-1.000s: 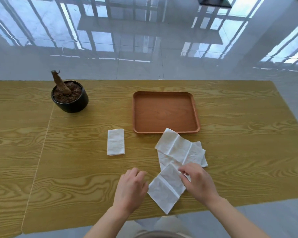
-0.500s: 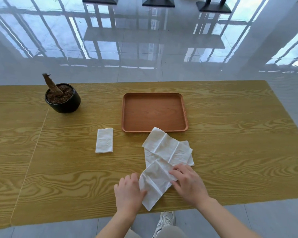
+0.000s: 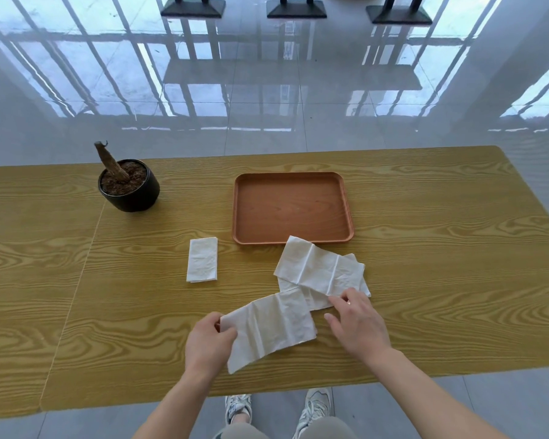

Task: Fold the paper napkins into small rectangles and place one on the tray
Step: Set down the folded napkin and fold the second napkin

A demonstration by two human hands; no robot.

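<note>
Left hand (image 3: 210, 340): we note it pinching the left edge of an open napkin (image 3: 267, 331), thumb on top, fingers curled under the edge. The napkin runs as a creased strip from that hand, rightward and slightly away, to the right hand (image 3: 358, 327).

Right hand: fingertips (image 3: 338, 300) sit on the strip's far end, with the thumb held apart nearer us. We cannot tell whether this hand pinches or only presses.

Just beyond the right fingertips lie loose napkins (image 3: 317, 267), unfolded and overlapping. One corner reaches the near rim of the tray (image 3: 292, 207), which sits farther out from both hands.

A folded napkin (image 3: 202, 263) lies on the tabletop (image 3: 457, 264) beyond the left hand, apart from the tray's left corner. A pot (image 3: 133, 198) stands well beyond and left of the left hand.
</note>
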